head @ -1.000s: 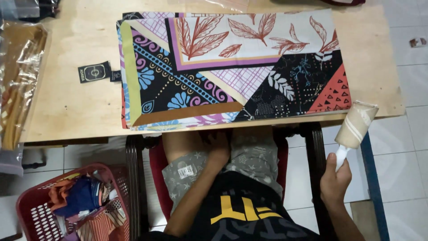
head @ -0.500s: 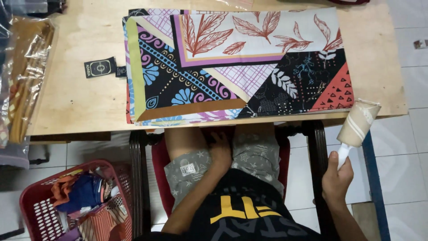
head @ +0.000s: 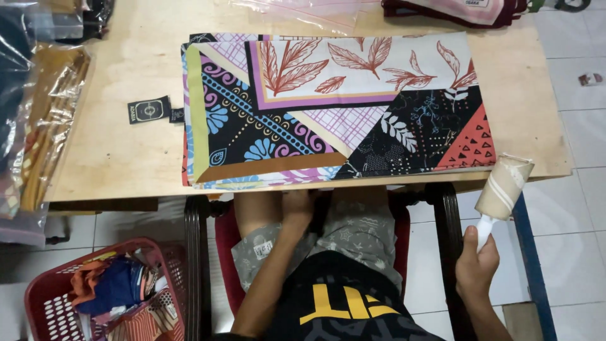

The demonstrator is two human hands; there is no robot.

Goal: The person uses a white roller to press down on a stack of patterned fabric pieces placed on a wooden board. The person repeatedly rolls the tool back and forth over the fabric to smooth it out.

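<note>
A folded patterned cloth with red leaves, purple lines and black panels lies flat on the wooden table. My right hand is down beside the chair, to the right of the table's edge, holding a lint roller by its white handle, roller end up near the table corner. My left hand rests on my lap under the table edge, fingers curled, holding nothing that I can see.
A black square tag lies left of the cloth. Bagged cloths sit at the table's left end, more folded cloth at the far right. A red basket with fabric stands on the tiled floor at my left.
The view has shifted slightly, so the table and cloth appear a bit further right. My right hand stays with the lint roller beside the table; my left hand stays on my lap.
</note>
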